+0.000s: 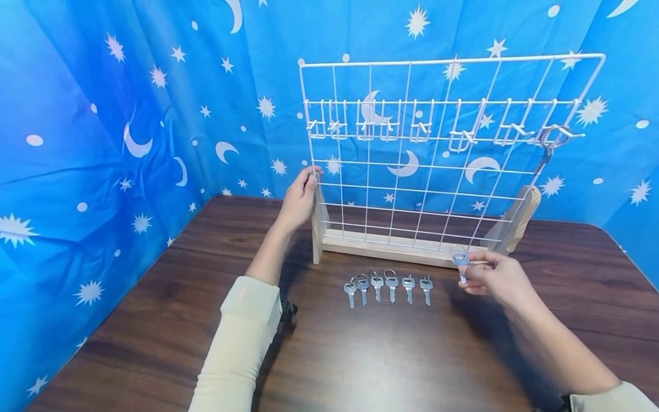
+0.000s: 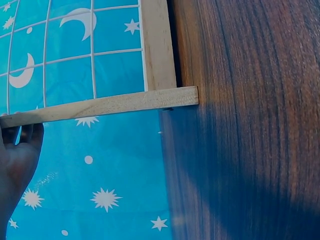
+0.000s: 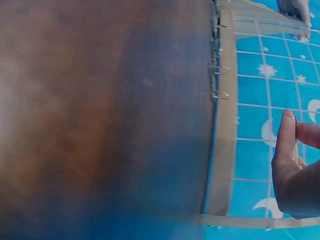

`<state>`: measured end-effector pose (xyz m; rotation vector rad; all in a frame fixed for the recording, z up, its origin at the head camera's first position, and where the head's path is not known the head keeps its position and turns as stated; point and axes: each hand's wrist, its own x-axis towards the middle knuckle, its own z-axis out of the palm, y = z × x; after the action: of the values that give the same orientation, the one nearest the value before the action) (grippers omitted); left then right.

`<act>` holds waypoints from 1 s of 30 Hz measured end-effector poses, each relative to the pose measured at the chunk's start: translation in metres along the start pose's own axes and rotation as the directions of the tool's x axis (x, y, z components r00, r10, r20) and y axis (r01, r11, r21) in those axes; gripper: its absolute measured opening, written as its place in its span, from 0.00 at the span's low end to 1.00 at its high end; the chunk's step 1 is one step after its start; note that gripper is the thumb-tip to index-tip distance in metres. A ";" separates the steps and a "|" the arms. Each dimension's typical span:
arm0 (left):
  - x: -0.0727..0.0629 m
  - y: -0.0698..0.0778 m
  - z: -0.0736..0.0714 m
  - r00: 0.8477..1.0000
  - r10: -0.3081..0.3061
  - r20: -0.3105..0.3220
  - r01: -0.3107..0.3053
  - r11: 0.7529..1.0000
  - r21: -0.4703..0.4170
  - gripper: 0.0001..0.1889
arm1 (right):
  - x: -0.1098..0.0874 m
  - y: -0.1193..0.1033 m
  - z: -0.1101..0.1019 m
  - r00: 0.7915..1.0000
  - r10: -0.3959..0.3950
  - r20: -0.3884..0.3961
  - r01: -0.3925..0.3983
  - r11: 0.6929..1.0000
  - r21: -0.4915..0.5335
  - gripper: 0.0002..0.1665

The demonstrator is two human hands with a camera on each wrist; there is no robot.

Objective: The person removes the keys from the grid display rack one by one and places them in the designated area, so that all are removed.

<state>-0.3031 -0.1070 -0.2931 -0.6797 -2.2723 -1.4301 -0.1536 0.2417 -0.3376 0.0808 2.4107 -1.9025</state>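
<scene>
A white wire grid rack [image 1: 437, 167] stands on a wooden base [image 1: 391, 247] with wooden side supports. My left hand [image 1: 300, 197] grips the top of the left support; the left wrist view shows the fingers at the edge of that wooden piece [image 2: 115, 102]. Low in front of the rack's right end, my right hand [image 1: 499, 280] pinches a silver key [image 1: 460, 261] with a ring, raised off the table. In the right wrist view the fingers mostly hide that key. Several silver keys with rings lie in a row, among them this key [image 1: 392, 288], left of my right hand.
White hooks [image 1: 420, 129] line the upper part of the grid. From the far right hook hangs a ring with a key [image 1: 546, 155]. The brown wooden table [image 1: 370, 355] lies beneath everything. A blue cloth [image 1: 206, 68] with stars and moons stands behind and to the left.
</scene>
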 end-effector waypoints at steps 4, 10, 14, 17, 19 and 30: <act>-0.002 -0.002 0.000 1.000 0.003 0.002 -0.003 1.000 -0.004 0.17 | 0.001 0.007 0.003 0.997 0.066 0.039 -0.066 0.998 0.000 0.29; -0.002 0.000 0.000 1.000 0.001 0.006 -0.001 1.000 0.003 0.17 | 0.004 0.015 0.002 0.991 0.118 0.064 -0.117 0.993 -0.014 0.28; -0.001 0.000 0.000 1.000 0.002 0.002 -0.002 1.000 0.001 0.17 | 0.007 0.020 0.002 0.987 0.140 0.080 -0.135 0.989 -0.060 0.26; 0.000 0.001 0.000 1.000 0.003 -0.002 -0.003 1.000 -0.002 0.17 | 0.009 0.022 0.004 0.984 0.145 0.101 -0.134 0.985 -0.108 0.24; 0.001 0.002 0.000 1.000 0.004 -0.003 -0.004 1.000 -0.001 0.17 | 0.011 0.022 0.006 0.982 0.149 0.114 -0.134 0.983 -0.128 0.23; -0.002 0.000 0.000 1.000 -0.003 0.007 0.003 1.000 0.010 0.17 | 0.014 0.033 0.013 0.969 0.203 0.144 -0.193 0.978 -0.080 0.20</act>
<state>-0.3011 -0.1074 -0.2943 -0.6799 -2.2850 -1.4189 -0.1641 0.2369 -0.3742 0.1614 2.2687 -1.6790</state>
